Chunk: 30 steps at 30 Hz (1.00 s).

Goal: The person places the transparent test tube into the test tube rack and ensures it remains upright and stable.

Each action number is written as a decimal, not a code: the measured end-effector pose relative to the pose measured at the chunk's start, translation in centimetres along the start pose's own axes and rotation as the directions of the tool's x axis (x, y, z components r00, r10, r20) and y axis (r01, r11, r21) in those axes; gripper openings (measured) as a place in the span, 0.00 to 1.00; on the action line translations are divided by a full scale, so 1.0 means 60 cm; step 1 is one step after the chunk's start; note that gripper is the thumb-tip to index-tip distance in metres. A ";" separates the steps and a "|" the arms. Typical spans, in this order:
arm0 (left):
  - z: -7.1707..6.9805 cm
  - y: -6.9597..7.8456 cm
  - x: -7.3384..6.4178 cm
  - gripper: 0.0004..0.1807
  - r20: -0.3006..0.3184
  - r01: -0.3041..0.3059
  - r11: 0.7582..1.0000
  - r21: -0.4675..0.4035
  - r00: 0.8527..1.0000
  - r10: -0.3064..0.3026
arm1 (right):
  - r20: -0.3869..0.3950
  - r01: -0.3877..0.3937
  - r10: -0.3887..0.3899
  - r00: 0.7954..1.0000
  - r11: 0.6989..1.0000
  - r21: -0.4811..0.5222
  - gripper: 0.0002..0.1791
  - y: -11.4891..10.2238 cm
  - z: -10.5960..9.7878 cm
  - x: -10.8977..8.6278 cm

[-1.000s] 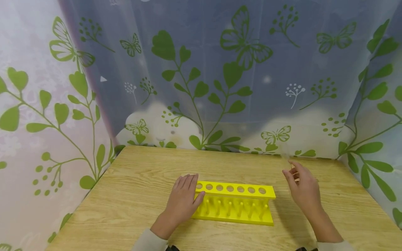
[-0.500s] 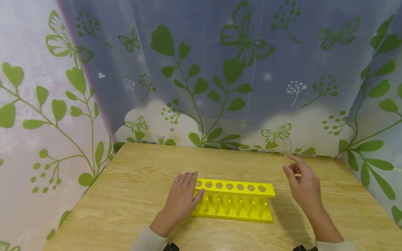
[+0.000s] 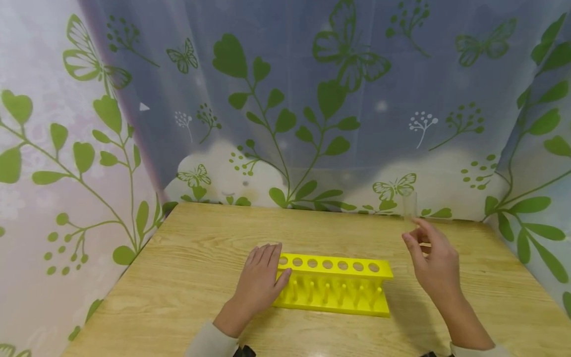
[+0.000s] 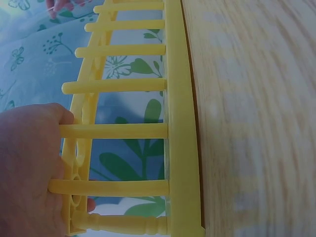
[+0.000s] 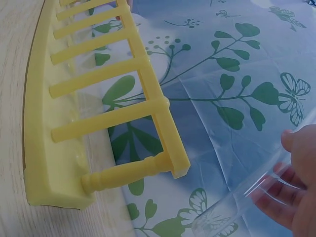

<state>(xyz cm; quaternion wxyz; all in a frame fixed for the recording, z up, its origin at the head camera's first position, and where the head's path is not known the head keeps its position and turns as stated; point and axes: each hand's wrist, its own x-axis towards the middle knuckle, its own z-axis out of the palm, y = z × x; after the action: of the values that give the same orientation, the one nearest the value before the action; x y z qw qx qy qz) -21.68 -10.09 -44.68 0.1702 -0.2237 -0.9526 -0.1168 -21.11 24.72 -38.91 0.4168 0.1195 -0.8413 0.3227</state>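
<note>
A yellow test tube rack [image 3: 334, 264] stands on the wooden table, a row of round holes in its upper bar and pegs on its base. My left hand [image 3: 260, 280] grips the rack's left end; in the left wrist view, the thumb lies on the near side and a fingertip shows beyond the bar. Beyond the rack's right end, my right hand [image 3: 434, 260] holds a clear test tube [image 3: 410, 205] between thumb and fingers, raised off the table. In the right wrist view the tube [image 5: 224, 212] slants past the fingers, apart from the rack. Its faint outline is hard to follow.
The wood-grain table [image 3: 214, 228] reaches back to a blue-grey curtain [image 3: 285, 124] printed with green leaves and butterflies. Similar patterned cloth [image 3: 40, 198] hangs along the left side and on the right.
The test tube's upper end shows more clearly above my right hand, which has risen slightly. My left hand and the rack stay in place; the head view has shifted a little.
</note>
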 end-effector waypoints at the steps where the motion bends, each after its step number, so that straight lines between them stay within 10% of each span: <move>1: 0.000 0.000 0.000 0.34 -0.004 -0.003 1.000 0.001 1.000 0.003 | -0.004 0.001 -0.001 1.000 1.000 -0.001 0.21 0.000 -0.001 0.000; 30: -0.005 0.004 -0.001 0.33 0.005 0.003 1.000 -0.016 1.000 -0.003 | -0.101 0.137 -0.124 0.987 0.981 0.135 0.25 -0.015 -0.003 0.005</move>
<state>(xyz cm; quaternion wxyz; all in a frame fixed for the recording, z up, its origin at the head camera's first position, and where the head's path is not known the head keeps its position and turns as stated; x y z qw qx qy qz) -21.47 -9.98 -44.40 0.1660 -0.2238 -0.9523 -0.1242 -20.77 24.15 -38.20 0.4657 0.1891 -0.7866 0.3588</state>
